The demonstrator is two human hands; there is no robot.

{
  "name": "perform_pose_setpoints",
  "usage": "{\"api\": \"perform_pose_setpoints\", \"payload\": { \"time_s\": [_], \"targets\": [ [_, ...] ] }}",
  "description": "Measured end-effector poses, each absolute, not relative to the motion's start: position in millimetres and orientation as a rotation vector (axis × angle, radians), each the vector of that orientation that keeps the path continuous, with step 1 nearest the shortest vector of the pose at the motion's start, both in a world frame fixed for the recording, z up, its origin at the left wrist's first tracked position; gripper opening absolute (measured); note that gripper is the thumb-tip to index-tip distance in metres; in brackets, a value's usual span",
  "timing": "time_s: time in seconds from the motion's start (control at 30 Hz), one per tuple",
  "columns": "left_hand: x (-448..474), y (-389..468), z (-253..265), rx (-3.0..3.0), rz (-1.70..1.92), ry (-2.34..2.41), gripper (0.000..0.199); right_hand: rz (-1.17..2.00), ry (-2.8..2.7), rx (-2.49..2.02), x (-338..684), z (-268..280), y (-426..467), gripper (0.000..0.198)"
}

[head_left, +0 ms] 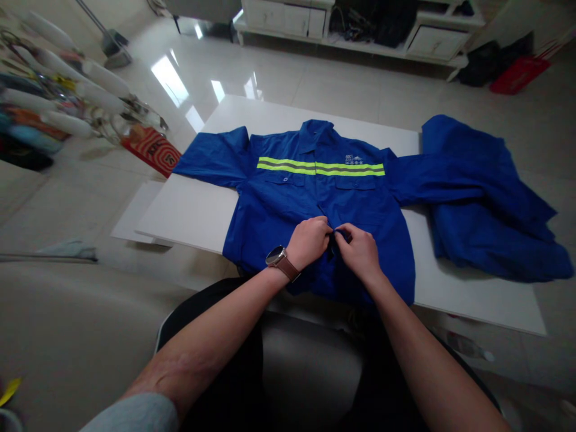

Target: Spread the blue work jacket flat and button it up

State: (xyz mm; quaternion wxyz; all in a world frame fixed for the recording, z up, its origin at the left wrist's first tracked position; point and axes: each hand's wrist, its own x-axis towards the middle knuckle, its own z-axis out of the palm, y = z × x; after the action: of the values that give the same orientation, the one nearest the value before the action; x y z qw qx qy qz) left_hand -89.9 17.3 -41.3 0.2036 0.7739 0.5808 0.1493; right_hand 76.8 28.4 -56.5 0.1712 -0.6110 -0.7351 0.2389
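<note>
A blue work jacket [279, 210] lies spread front side up on a white table [184, 210], collar away from me. A yellow-green reflective band [288, 165] crosses its chest, above two flap pockets. My left hand [310, 241], with a watch on the wrist, pinches the front placket below the chest. Right beside it, my right hand [359, 250] pinches the same placket edge. The fingertips of both hands nearly meet, and the bit of cloth between them is slightly raised. Whether a button is between the fingers is too small to tell.
More blue cloth [477, 228] lies heaped at the table's right end, beside the jacket's sleeve. A rack with white rods [103, 78] and a red bag [153, 150] stand at the left. A white cabinet [283, 18] is at the back. Under the table's right side lies a bottle [465, 345].
</note>
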Motion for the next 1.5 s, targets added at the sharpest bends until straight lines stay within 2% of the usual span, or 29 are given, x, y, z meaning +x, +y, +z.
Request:
{"api": "perform_pose_setpoints", "payload": {
  "time_s": [0.83, 1.17, 1.33, 1.5],
  "targets": [
    [-88, 24, -44, 1.972, 0.476, 1.623, 0.018, 0.624, -2.075, -1.859, 75, -49, 27, 0.022],
    [-89, 25, -46, 1.951, 0.498, 1.615, 0.012, 0.719, -2.011, -1.779, 78, -53, 29, 0.021],
    [-91, 25, -45, 1.960, 0.481, 1.604, 0.009, 0.849, -1.942, -1.505, 78, -60, 35, 0.021],
    [-92, 25, -47, 1.975, 0.506, 1.608, 0.012, 1.014, -1.905, -1.526, 78, -60, 38, 0.021]
  ]
}}
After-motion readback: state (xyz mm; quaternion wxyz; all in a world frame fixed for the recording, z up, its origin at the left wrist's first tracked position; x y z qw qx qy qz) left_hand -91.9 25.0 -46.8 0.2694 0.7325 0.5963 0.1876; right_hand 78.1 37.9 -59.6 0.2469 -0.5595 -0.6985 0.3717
